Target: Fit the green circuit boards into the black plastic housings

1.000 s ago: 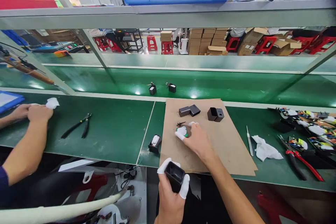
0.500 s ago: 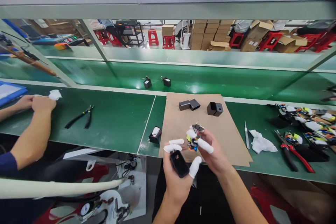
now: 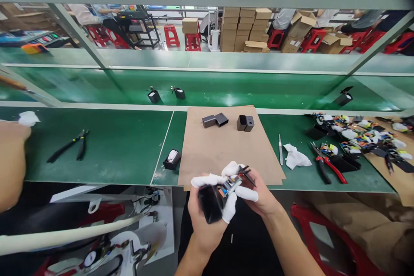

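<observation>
My left hand, with white finger cots on its fingertips, is closed around a black plastic housing. In my right hand, also in finger cots, is a small circuit board with a black plug end and dark prongs. The board's inner end lies right at the housing's edge; whether it is inside the opening I cannot tell. My left fingertips also reach the board. Both hands are over my lap, at the front edge of a brown cardboard sheet.
Black housings and another pair lie on the cardboard. A black case sits left. Rightward are tweezers, a white cloth, red-handled pliers and several boards. A co-worker's arm and black pliers are left.
The board in my right hand has come down against the housing, and my left fingers have closed toward it. The housing has tilted. My view has shifted right and down.
</observation>
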`<state>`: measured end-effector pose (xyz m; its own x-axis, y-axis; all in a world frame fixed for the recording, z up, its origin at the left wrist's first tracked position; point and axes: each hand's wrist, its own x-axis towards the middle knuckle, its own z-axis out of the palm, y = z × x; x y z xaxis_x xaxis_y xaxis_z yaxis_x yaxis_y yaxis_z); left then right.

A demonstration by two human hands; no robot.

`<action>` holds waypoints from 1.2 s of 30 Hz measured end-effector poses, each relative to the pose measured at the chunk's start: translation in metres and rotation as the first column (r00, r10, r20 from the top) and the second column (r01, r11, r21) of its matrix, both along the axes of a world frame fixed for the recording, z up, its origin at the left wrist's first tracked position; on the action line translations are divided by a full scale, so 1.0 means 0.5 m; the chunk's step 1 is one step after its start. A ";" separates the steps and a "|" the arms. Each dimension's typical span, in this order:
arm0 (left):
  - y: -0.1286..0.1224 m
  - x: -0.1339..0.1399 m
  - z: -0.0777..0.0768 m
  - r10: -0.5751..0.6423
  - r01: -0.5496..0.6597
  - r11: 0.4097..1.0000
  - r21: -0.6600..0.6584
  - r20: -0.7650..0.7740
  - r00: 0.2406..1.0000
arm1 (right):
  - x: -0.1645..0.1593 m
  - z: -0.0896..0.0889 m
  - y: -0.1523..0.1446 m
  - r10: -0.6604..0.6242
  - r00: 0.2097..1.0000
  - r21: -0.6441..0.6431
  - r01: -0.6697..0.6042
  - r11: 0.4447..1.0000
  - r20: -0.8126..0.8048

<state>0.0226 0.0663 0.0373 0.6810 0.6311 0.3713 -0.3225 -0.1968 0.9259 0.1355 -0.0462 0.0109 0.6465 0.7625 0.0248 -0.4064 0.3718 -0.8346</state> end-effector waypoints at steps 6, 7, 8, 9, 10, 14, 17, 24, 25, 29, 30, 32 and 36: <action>0.031 -0.021 0.021 -0.240 0.204 0.938 0.280 0.101 0.965 | -0.001 -0.037 -0.008 0.084 0.996 0.210 -0.076 0.975 -0.031; 0.030 -0.022 0.022 -0.258 0.219 0.935 0.280 0.110 0.960 | -0.002 -0.038 -0.009 0.085 0.996 0.217 -0.076 0.973 -0.031; 0.029 -0.022 0.022 -0.268 0.228 0.934 0.275 0.118 0.956 | -0.002 -0.038 -0.010 0.088 0.996 0.230 -0.080 0.970 -0.026; 0.026 -0.022 0.023 -0.270 0.231 0.936 0.264 0.121 0.955 | -0.002 -0.037 -0.011 0.096 0.995 0.244 -0.089 0.966 -0.018; 0.022 -0.022 0.023 -0.265 0.228 0.939 0.256 0.118 0.957 | -0.002 -0.036 -0.012 0.106 0.994 0.262 -0.100 0.960 -0.008; 0.010 -0.019 0.030 -0.264 0.236 0.944 0.230 0.095 0.960 | 0.002 -0.031 -0.018 0.125 0.992 0.310 -0.130 0.942 0.037; 0.007 -0.018 0.034 -0.294 0.262 0.933 0.246 0.100 0.951 | 0.005 -0.026 -0.025 0.103 0.992 0.305 -0.122 0.945 0.078; -0.013 -0.010 0.019 -0.134 0.129 0.910 -0.394 0.014 0.991 | -0.006 -0.031 -0.053 0.060 0.991 0.133 -0.076 0.988 0.118; -0.018 -0.006 0.016 -0.126 0.101 0.828 -0.552 -0.007 0.992 | -0.008 -0.035 -0.056 0.059 0.991 0.112 -0.073 0.991 0.122; -0.034 0.008 0.011 -0.175 0.026 0.497 -0.867 -0.071 0.982 | -0.009 -0.045 -0.060 -0.016 0.992 -0.028 0.020 0.999 0.128; -0.038 0.011 0.011 -0.193 0.023 0.460 -0.887 -0.075 0.978 | -0.008 -0.046 -0.058 -0.046 0.989 -0.047 0.053 0.998 0.137; -0.042 0.015 0.011 -0.233 0.042 0.420 -0.907 -0.063 0.970 | -0.008 -0.044 -0.052 -0.081 0.985 -0.052 0.090 0.995 0.151; -0.036 0.015 0.009 -0.323 0.144 0.540 -0.829 -0.046 0.945 | -0.009 -0.040 -0.050 -0.188 0.973 -0.002 0.190 0.982 0.134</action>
